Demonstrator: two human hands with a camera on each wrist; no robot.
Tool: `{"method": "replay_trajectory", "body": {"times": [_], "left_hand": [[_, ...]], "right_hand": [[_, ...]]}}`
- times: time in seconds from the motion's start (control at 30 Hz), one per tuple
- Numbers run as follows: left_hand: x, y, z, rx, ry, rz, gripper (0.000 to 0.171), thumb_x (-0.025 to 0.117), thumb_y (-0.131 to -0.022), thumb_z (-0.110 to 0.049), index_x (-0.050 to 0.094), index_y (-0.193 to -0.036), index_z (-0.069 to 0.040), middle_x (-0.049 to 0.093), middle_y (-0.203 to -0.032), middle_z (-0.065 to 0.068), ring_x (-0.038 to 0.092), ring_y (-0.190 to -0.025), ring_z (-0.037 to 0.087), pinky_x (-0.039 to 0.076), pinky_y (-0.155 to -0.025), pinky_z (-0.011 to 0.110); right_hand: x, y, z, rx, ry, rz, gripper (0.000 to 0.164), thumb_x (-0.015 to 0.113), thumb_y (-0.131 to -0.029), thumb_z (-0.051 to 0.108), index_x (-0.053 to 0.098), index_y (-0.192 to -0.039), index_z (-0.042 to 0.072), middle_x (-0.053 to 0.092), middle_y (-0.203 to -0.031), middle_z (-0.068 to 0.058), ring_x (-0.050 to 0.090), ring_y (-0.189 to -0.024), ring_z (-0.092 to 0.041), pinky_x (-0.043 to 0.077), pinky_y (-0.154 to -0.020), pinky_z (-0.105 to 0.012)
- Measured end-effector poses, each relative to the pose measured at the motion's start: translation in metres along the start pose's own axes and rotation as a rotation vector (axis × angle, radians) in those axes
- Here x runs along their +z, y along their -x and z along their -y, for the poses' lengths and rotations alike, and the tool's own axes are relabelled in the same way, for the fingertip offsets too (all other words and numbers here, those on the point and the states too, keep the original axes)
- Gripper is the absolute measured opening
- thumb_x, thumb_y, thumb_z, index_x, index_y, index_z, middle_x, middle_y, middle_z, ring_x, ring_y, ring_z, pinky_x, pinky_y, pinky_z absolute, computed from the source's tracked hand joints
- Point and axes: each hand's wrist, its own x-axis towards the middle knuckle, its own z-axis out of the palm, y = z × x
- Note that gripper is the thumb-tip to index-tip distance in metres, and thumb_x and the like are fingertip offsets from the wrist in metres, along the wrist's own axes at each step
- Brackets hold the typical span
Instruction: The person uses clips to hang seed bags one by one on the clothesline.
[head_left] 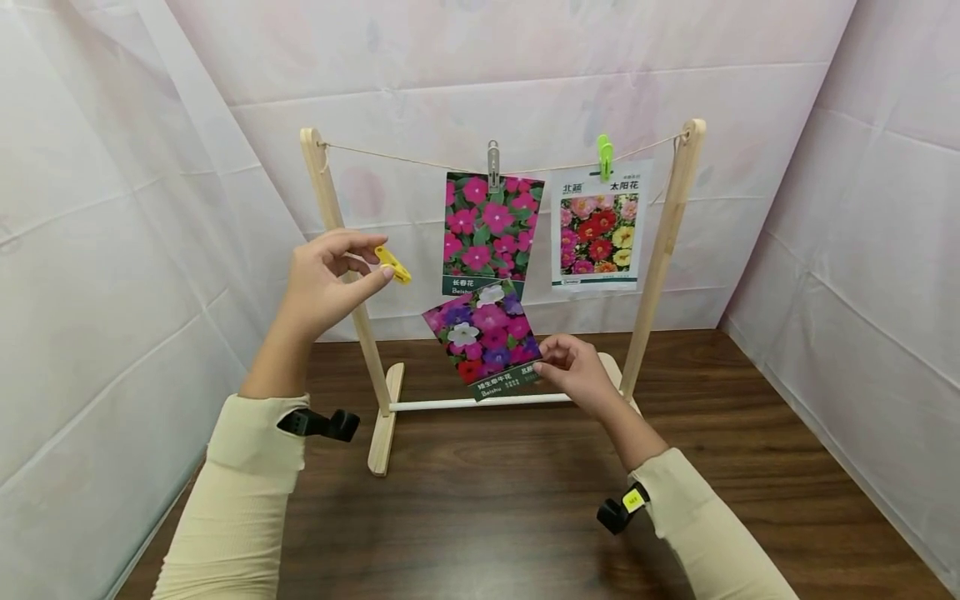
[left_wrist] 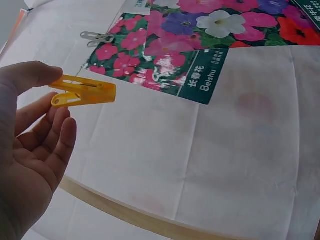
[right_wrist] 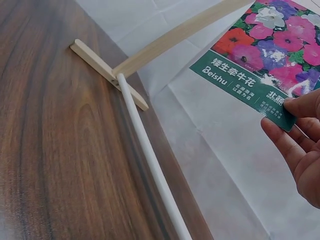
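Observation:
Between thumb and fingers my left hand pinches a yellow clothespin, held up near the rack's left post. My right hand pinches the lower right corner of a seed packet with pink, purple, white and red flowers and a green lower band. That packet tilts in front of the rack and overlaps the bottom of a hanging pink-flower packet in the head view. A grey clothespin fastens the pink-flower packet to the string. To its right, a green clothespin holds a white-bordered packet.
The string runs between two wooden posts of a rack standing on a dark wooden table. A white bar joins the posts low down. Pale fabric hangs behind and at both sides.

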Motion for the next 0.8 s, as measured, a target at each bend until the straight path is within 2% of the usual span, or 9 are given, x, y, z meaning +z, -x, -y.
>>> {"method": "replay_trajectory", "body": {"times": [0.17, 0.3, 0.47, 0.67, 0.8], "left_hand": [[-0.003, -0.011, -0.004, -0.007, -0.049, 0.028, 0.03, 0.074, -0.079, 0.01, 0.067, -0.109, 0.012, 0.065, -0.1, 0.018, 0.062, -0.085, 0.012, 0.054, -0.074, 0.016], [-0.007, -0.021, -0.01, -0.004, -0.109, 0.058, 0.03, 0.072, -0.082, 0.009, 0.066, -0.111, 0.012, 0.064, -0.104, 0.02, 0.061, -0.09, 0.007, 0.052, -0.076, 0.015], [-0.012, -0.034, -0.019, 0.011, -0.202, 0.062, 0.032, 0.073, -0.082, 0.007, 0.067, -0.114, 0.01, 0.066, -0.103, 0.022, 0.06, -0.091, 0.006, 0.051, -0.076, 0.013], [-0.017, -0.05, -0.031, 0.028, -0.279, 0.044, 0.033, 0.073, -0.084, 0.003, 0.068, -0.116, 0.007, 0.068, -0.102, 0.019, 0.059, -0.09, 0.002, 0.05, -0.077, 0.013], [-0.019, -0.056, -0.035, 0.024, -0.296, 0.027, 0.029, 0.074, -0.084, 0.002, 0.069, -0.112, 0.006, 0.067, -0.1, 0.018, 0.059, -0.088, 0.003, 0.05, -0.077, 0.012]], "right_hand": [[0.0, -0.01, -0.017, 0.015, -0.034, -0.012, 0.01, 0.066, -0.087, -0.008, 0.062, -0.096, -0.007, 0.068, -0.081, -0.018, 0.054, -0.065, -0.013, 0.044, -0.055, -0.022], [0.002, -0.017, -0.025, 0.038, -0.076, -0.017, 0.012, 0.068, -0.087, -0.006, 0.061, -0.097, -0.006, 0.069, -0.083, -0.015, 0.06, -0.07, -0.022, 0.052, -0.06, -0.024], [0.005, -0.024, -0.023, 0.055, -0.114, -0.006, 0.013, 0.068, -0.088, -0.004, 0.059, -0.098, -0.005, 0.068, -0.085, -0.014, 0.063, -0.076, -0.03, 0.058, -0.065, -0.031], [0.006, -0.03, -0.014, 0.029, -0.089, -0.008, 0.013, 0.068, -0.088, -0.003, 0.06, -0.098, -0.005, 0.069, -0.084, -0.015, 0.063, -0.077, -0.035, 0.053, -0.062, -0.026], [0.008, -0.032, -0.009, 0.023, -0.1, 0.003, 0.013, 0.068, -0.089, -0.003, 0.06, -0.099, -0.005, 0.069, -0.085, -0.015, 0.062, -0.077, -0.034, 0.055, -0.063, -0.027]]}}
